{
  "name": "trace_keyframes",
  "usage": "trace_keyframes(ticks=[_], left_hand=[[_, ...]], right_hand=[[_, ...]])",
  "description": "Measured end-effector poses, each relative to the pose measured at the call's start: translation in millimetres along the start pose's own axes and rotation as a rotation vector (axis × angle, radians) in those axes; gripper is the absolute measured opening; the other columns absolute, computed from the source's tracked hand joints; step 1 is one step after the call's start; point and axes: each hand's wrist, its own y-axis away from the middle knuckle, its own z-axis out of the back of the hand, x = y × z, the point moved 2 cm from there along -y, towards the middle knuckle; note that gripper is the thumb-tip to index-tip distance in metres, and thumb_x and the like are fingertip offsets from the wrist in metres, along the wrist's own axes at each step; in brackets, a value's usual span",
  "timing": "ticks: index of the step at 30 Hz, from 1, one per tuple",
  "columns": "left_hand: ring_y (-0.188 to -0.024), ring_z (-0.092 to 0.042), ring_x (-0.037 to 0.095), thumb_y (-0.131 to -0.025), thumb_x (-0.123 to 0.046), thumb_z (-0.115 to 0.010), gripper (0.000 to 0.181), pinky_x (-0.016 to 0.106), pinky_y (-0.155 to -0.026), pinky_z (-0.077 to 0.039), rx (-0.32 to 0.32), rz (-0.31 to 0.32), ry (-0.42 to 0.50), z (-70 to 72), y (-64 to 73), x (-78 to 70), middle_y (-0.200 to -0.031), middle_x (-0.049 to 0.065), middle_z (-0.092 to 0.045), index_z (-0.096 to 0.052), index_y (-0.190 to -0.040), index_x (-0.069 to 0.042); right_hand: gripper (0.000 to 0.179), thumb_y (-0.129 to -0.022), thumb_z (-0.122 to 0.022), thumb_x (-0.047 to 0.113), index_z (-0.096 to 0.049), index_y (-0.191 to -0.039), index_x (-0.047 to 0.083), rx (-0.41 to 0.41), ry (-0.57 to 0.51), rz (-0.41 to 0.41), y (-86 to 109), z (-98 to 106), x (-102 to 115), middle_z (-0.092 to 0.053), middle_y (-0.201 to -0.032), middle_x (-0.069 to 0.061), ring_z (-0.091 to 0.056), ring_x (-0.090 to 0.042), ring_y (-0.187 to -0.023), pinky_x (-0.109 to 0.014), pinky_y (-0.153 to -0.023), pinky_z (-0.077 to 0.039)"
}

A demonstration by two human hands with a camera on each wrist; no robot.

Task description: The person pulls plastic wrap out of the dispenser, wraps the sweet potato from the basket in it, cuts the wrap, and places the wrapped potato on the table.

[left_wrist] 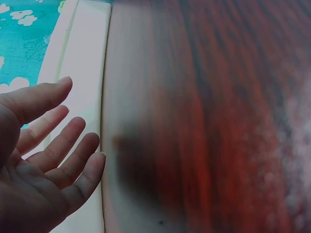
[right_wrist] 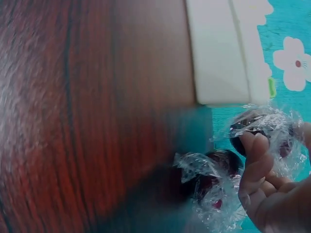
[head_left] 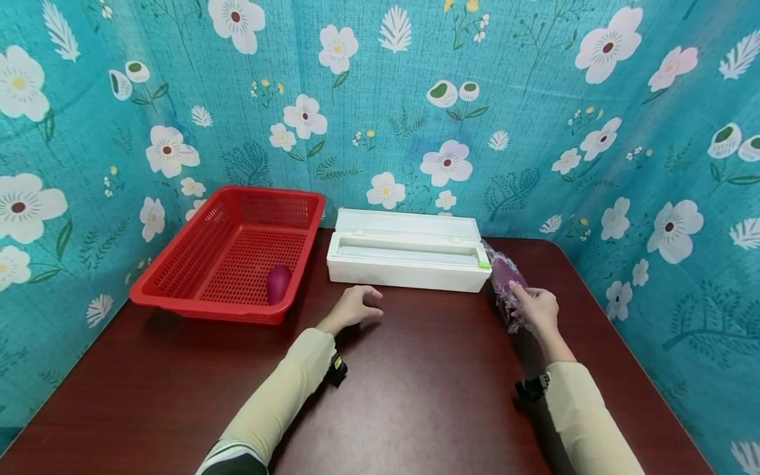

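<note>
In the head view my right hand [head_left: 537, 307] pinches a purple oval eggplant-like item wrapped in clear film [head_left: 503, 269], beside the right end of a white cling film box [head_left: 410, 272]. In the right wrist view, the thumb and fingers grip the crinkled film around the held item [right_wrist: 286, 131]. A second film-wrapped dark purple item [right_wrist: 218, 174] lies next to it. My left hand [head_left: 351, 307] hovers empty over the table in front of the box, its fingers loosely bent. The left wrist view shows that hand [left_wrist: 53, 160] palm visible, fingers apart.
A red perforated basket [head_left: 178, 303] stands at the back left with one unwrapped purple oval item [head_left: 278, 284] inside. The box's lid [head_left: 410, 223] is raised at the back. Blue flowered cloth [head_left: 380, 99] hangs behind the dark wooden table [head_left: 427, 389] and along its sides.
</note>
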Motion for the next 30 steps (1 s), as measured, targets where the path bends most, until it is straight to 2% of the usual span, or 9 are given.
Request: trace_keyframes(ticks=[3,6,12,16,22,25,30], left_hand=[[-0.091,-0.058,0.023,-0.071,-0.007,-0.073,0.032,0.032,-0.078,-0.044,-0.005,-0.003,0.0,-0.2,0.4,-0.5,-0.096,0.011,-0.064,-0.063,-0.1,0.001],[-0.09,-0.059,0.023,-0.071,-0.007,-0.073,0.031,0.031,-0.078,-0.045,-0.01,-0.005,0.002,-0.4,0.4,-0.8,-0.095,0.011,-0.064,-0.064,-0.099,0.0],[-0.09,-0.058,0.022,-0.071,-0.007,-0.073,0.03,0.032,-0.078,-0.045,-0.013,0.001,-0.001,-0.5,-0.5,-1.1,-0.095,0.01,-0.064,-0.064,-0.098,0.0],[-0.09,-0.058,0.021,-0.071,-0.008,-0.073,0.03,0.031,-0.078,-0.044,-0.01,-0.006,-0.011,-0.1,-1.2,-1.3,-0.095,0.009,-0.064,-0.064,-0.099,0.0],[-0.092,-0.057,0.021,-0.072,-0.01,-0.073,0.031,0.031,-0.079,-0.044,-0.008,-0.002,-0.023,0.4,-1.6,-2.5,-0.095,0.008,-0.064,-0.064,-0.099,0.0],[-0.092,-0.057,0.021,-0.072,-0.011,-0.073,0.03,0.032,-0.079,-0.044,-0.009,0.003,-0.033,0.3,-1.4,-2.1,-0.095,0.007,-0.064,-0.064,-0.099,-0.001],[-0.092,-0.057,0.02,-0.073,-0.011,-0.072,0.029,0.031,-0.079,-0.044,0.01,0.008,-0.036,-3.1,-2.4,-0.3,-0.096,0.007,-0.064,-0.064,-0.099,-0.001]], right_hand=[[0.071,-0.084,-0.054,0.045,-0.039,-0.123,-0.011,0.042,0.06,0.036,-1.8,-3.8,-1.9,-0.057,-0.086,-0.019,-0.058,-0.013,-0.047,-0.035,-0.046,-0.049],[0.071,-0.085,-0.052,0.044,-0.034,-0.124,-0.012,0.091,0.072,0.053,-3.0,-7.1,-2.6,-0.057,-0.087,-0.022,-0.059,-0.016,-0.048,-0.038,-0.047,-0.05],[0.067,-0.088,-0.052,0.039,-0.033,-0.124,-0.013,0.137,0.06,0.045,-2.5,-10.0,0.7,-0.053,-0.085,-0.022,-0.058,-0.019,-0.045,-0.041,-0.049,-0.05],[0.065,-0.088,-0.052,0.038,-0.034,-0.122,-0.014,0.16,0.071,0.041,-2.1,-8.9,4.4,-0.056,-0.08,-0.021,-0.059,-0.022,-0.046,-0.042,-0.051,-0.05],[0.078,-0.084,-0.054,0.047,-0.03,-0.125,-0.015,0.184,0.128,0.051,-4.8,-6.0,4.9,-0.059,-0.076,-0.021,-0.061,-0.025,-0.049,-0.042,-0.052,-0.05],[0.081,-0.082,-0.057,0.047,-0.029,-0.126,-0.015,0.185,0.194,0.09,-6.5,-7.2,3.9,-0.056,-0.085,-0.028,-0.061,-0.024,-0.049,-0.041,-0.05,-0.05],[0.077,-0.08,-0.064,0.04,-0.029,-0.126,-0.011,0.183,0.299,0.166,-8.4,-12.7,-0.7,-0.046,-0.103,-0.037,-0.06,-0.023,-0.047,-0.037,-0.046,-0.05]])
